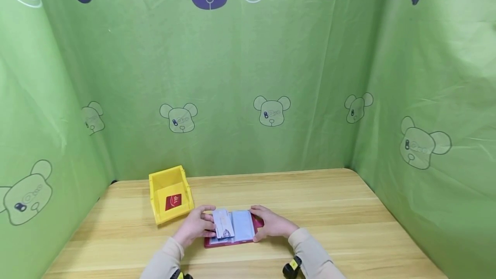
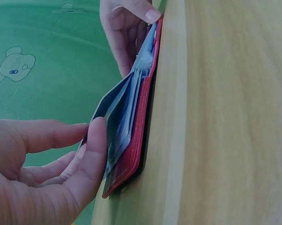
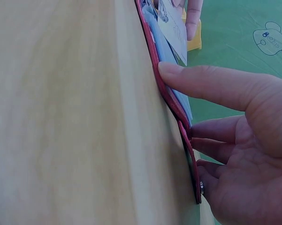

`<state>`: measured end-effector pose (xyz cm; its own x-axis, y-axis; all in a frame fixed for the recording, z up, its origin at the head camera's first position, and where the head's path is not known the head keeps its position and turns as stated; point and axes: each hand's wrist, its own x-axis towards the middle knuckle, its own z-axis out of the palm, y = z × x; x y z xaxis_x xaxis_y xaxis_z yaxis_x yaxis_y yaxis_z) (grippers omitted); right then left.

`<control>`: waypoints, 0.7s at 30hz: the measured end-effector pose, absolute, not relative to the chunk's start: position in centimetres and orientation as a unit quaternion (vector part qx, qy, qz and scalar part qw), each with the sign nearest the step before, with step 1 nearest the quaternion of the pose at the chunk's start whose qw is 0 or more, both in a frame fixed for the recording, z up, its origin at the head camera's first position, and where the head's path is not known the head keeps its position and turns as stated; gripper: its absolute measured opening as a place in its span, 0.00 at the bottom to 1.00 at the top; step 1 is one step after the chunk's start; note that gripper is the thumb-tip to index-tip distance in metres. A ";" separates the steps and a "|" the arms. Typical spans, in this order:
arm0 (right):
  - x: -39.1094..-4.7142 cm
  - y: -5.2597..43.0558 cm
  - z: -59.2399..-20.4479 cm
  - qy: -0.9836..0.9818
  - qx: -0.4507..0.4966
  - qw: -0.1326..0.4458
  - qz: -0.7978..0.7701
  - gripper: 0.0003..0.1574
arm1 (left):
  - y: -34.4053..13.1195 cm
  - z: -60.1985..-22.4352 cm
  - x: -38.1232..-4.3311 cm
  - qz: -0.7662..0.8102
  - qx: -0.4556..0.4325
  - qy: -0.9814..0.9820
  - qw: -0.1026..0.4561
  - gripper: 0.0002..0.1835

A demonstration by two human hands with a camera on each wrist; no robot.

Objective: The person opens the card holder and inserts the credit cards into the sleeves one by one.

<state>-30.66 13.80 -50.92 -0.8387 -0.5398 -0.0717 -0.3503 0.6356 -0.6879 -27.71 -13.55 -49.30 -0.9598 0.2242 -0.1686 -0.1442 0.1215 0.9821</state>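
Note:
A red card holder [image 2: 137,136] lies spread on the table, its bluish clear sleeves [image 1: 243,226] facing up. My left hand [image 1: 196,226] pinches a pale printed card [image 1: 223,223] over the holder's left half. From the left wrist view, the card slants up from the sleeves, with thumb and fingertips at its outer edge. On the right, my right hand [image 1: 274,224] grips the holder across its width. Its thumb [image 3: 171,70] presses the near red edge while the other fingers reach the far side. A snap [image 3: 201,187] shows on the flap by those fingers.
Behind my left hand stands a yellow bin [image 1: 170,216] with a red VIP card [image 1: 173,202] inside. Green printed cloth [image 1: 232,150] walls in the wooden table [image 1: 329,210] at the back and both sides.

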 end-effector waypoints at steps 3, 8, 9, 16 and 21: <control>-30.7 13.8 -50.9 0.894 -0.251 0.136 -0.346 0.61 | -13.3 -49.3 -27.6 0.656 0.027 0.741 0.137 0.36; -30.7 13.8 -51.0 0.892 -0.253 0.136 -0.348 0.61 | -13.0 -49.2 -27.5 0.652 0.027 0.746 0.137 0.35; -30.7 13.8 -51.0 0.892 -0.253 0.137 -0.350 0.61 | -13.0 -49.2 -27.5 0.652 0.028 0.745 0.136 0.35; -30.7 13.8 -50.9 0.892 -0.248 0.137 -0.351 0.61 | -12.9 -49.1 -27.4 0.648 0.025 0.751 0.128 0.35; -30.6 13.8 -50.9 0.893 -0.249 0.136 -0.349 0.61 | -13.0 -48.9 -27.4 0.637 0.024 0.763 0.110 0.35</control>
